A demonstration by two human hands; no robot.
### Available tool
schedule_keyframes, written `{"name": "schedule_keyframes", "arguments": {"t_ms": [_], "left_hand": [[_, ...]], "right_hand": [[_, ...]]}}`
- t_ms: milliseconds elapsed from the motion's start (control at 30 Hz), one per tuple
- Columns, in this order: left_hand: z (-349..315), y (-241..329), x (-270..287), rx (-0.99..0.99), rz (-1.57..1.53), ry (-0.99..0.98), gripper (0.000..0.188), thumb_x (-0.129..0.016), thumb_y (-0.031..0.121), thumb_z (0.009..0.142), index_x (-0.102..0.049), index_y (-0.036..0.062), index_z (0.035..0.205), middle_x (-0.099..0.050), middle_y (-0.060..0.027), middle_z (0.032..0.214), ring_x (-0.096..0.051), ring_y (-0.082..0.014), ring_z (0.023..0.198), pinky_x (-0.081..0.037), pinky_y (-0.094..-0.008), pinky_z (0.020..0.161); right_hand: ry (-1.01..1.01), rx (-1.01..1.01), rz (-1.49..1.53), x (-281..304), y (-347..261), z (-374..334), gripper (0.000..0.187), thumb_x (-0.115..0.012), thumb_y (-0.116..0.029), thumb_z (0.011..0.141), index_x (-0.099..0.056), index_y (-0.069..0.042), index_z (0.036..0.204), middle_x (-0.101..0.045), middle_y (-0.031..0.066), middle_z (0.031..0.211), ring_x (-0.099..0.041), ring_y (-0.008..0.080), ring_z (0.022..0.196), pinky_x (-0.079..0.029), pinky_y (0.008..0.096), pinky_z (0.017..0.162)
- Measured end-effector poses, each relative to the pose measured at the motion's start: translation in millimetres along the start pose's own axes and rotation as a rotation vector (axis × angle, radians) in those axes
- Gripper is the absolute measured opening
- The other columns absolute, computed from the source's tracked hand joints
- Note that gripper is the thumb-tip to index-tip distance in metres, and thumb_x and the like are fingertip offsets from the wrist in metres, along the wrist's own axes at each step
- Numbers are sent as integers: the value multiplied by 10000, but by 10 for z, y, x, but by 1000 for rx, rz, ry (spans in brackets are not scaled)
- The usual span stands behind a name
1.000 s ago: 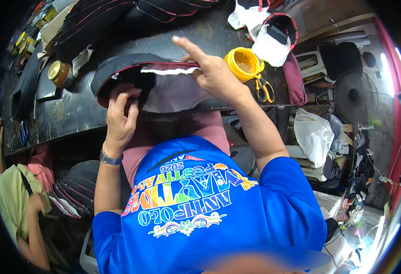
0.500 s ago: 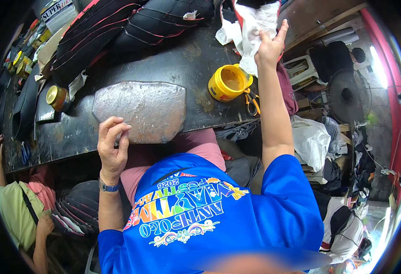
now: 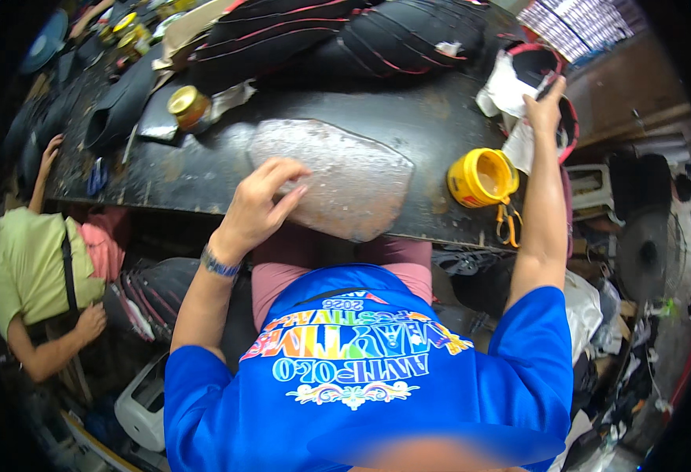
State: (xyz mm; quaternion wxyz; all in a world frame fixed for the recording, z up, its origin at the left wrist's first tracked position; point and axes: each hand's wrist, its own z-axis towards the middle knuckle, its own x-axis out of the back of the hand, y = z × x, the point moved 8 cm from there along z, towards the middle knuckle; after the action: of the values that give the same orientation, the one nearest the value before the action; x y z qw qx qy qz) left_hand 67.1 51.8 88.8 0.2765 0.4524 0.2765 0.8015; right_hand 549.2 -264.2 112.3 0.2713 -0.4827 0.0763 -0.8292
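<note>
My left hand (image 3: 263, 200), with a watch at the wrist, hovers over the near left part of a worn, greyish-brown flat slab (image 3: 345, 169). Its fingers are loosely bent, the thumb stands apart, and nothing is in it. Out at the far right, my right hand (image 3: 546, 114) grips a black curved piece with red edging (image 3: 572, 130) and white lining; the fingers are partly hidden. Near that forearm stands an open yellow tub (image 3: 463, 179) of brownish paste. Orange-handled scissors (image 3: 508, 226) lie beside the tub at the table edge.
Black padded pieces with red lines (image 3: 408, 39) lie along the back of the dark table (image 3: 432, 102). A small yellow-lidded jar (image 3: 188, 108) stands left of the slab. Another person in a light green shirt (image 3: 27, 259) sits at the left. A fan (image 3: 648, 252) stands at the right.
The view has shifted, so the table and its things appear farther right. My left hand has moved from the slab's near edge to above it. My right hand stays at the red-edged piece.
</note>
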Motion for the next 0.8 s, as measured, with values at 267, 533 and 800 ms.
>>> {"name": "schedule_keyframes", "arguments": {"t_ms": [267,533,800], "left_hand": [[950,-190,815,-206,268,390,108,-728,89,896,-747,42,991,-715,-128,995,-703,-285,941,-550,-357,844],[2090,-647,1364,-60,297,419,419,-677,360,953,-701,79,1262,-729,-183,1188,-683,-335,1104,-493,-439,1007],[2539,-762,1124,85,428,8,373,-565,380,1001,-748,118,1194,-756,-158,1106,-701,-321,1064,-516,-408,953]], "right_hand": [[-639,220,331,523,-615,-1100,465,-599,-482,1009,-797,-62,1022,-726,153,1080,-671,247,1030,-516,395,909],[-549,316,57,782,-908,-1396,538,-546,-586,990,-809,-131,1105,-584,232,1424,-453,399,1399,-371,461,1140],[-861,345,-393,365,-792,-1748,671,-403,-623,1025,-763,-80,1186,-506,221,1513,-447,423,1408,-380,505,1123]]}}
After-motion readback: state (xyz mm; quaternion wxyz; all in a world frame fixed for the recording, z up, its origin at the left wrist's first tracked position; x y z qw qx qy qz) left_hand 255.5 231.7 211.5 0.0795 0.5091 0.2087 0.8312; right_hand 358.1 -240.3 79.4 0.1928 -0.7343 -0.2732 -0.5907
